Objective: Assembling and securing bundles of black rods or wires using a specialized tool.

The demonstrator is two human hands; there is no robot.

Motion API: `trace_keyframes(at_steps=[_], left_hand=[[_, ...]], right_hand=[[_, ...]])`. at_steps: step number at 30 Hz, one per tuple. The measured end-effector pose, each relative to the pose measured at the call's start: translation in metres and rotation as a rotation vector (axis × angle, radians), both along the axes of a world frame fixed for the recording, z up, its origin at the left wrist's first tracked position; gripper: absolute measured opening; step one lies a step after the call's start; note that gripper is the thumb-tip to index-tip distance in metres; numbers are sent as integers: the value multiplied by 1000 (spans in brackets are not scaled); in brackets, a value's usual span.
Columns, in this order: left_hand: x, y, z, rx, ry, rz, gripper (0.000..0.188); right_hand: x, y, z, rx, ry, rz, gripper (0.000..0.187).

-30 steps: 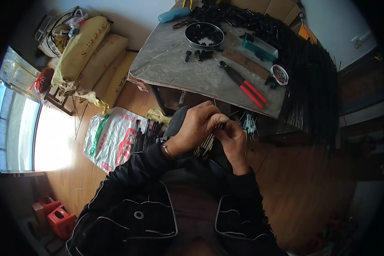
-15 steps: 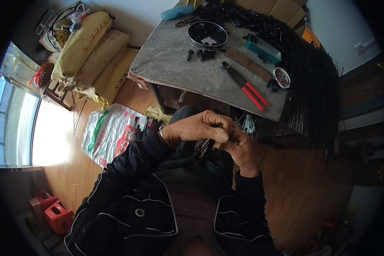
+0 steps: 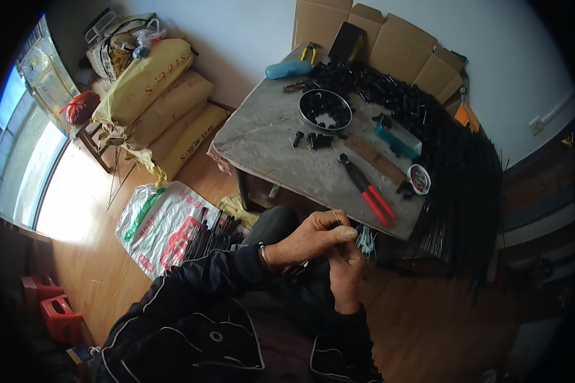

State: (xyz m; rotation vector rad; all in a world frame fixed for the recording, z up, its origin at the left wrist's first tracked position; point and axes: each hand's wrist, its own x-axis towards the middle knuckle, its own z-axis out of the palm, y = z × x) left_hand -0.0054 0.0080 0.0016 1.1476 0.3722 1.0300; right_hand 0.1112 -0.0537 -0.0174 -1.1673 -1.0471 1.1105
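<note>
While bare left hand (image 3: 313, 241) and bare right hand (image 3: 347, 267) meet near grey-topped table (image 3: 268, 140), left fingers curl closed, apparently on thin pale wire-like strand (image 3: 337, 217) jutting upward; right fingers bent beneath (hold hidden, cannot tell). Likely fine two-handed fingerwork; next move calls for steady pinch.

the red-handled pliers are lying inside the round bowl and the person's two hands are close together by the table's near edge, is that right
Not quite: the red-handled pliers lie on the table, outside the round bowl, as the head view shows. The left hand and right hand are indeed close together by its near edge.
</note>
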Motion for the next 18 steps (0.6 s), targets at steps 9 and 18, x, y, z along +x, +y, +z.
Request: trace_keyframes(at_steps=[9, 18], left_hand=[[-36, 206, 15, 799, 1065, 684, 22], [-32, 268, 11, 1105, 1721, 295, 17]], right_hand=[[13, 18, -7, -76, 41, 88, 11], [23, 31, -14, -168, 201, 111, 6]])
